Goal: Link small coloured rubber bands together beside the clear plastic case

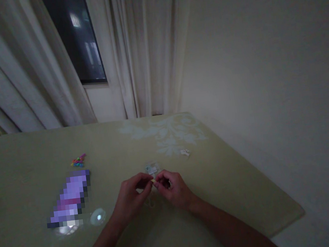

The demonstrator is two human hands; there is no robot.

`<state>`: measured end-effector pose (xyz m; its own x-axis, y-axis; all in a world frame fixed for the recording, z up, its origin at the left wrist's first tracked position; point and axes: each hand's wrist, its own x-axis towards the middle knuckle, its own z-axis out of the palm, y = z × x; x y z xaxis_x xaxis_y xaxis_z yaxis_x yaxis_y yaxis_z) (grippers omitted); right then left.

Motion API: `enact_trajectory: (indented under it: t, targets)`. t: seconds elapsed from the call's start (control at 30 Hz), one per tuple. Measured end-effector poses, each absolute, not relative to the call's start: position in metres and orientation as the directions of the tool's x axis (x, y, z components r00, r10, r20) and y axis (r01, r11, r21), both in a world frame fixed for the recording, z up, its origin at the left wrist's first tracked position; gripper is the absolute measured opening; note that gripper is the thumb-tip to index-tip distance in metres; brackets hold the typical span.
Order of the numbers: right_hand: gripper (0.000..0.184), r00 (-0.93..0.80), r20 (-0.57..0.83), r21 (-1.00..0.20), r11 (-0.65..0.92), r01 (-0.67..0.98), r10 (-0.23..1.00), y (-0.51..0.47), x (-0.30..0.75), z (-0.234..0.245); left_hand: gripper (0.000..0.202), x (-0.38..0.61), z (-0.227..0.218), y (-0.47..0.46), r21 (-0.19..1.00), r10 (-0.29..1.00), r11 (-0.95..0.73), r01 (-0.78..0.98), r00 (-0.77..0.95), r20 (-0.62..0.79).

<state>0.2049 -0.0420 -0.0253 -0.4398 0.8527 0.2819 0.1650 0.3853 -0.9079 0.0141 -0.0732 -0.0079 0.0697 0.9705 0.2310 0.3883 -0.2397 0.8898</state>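
Left hand (129,197), right hand (173,190): pinching small yellowish piece (153,181) | clear packet (152,168) just beyond, contents unclear

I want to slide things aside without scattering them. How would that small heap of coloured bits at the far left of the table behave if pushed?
The coloured bits look tiny and loose, so they are probably very light and would likely scatter rather than move as one. On the smooth tablecloth they may skid easily. Whether they roll is too blurred to judge.
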Motion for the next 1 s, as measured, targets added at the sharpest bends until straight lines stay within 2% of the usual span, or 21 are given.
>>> enact_trajectory:
  t: [0.3,0.43,0.6,0.83,1.0]
  targets:
    - [0.023,-0.431,0.337,-0.884,0.439,0.161,0.837,-0.043,0.209,-0.016,0.022,0.008,-0.004,-0.071,0.906,0.972,-0.237,0.351,0.099,0.215]
    - [0.026,-0.329,0.332,-0.899,0.403,0.173,0.884,-0.032,0.218,-0.015,0.026,-0.01,-0.002,-0.067,0.91,0.981,-0.196,0.366,0.085,0.177]
    - [0.031,-0.216,0.286,-0.932,0.323,0.163,0.934,-0.014,0.226,-0.023,0.019,-0.027,-0.011,-0.061,0.797,0.977,-0.136,0.588,0.212,0.011]
    - [0.035,-0.2,0.255,-0.954,0.279,0.106,0.946,-0.011,0.225,-0.026,0.021,-0.004,-0.03,-0.064,0.665,0.966,-0.192,0.722,0.258,-0.002]
    - [0.035,-0.189,0.24,-0.962,0.26,0.088,0.952,-0.01,0.225,-0.026,0.019,-0.001,-0.032,-0.066,0.629,0.964,-0.181,0.756,0.264,-0.04]
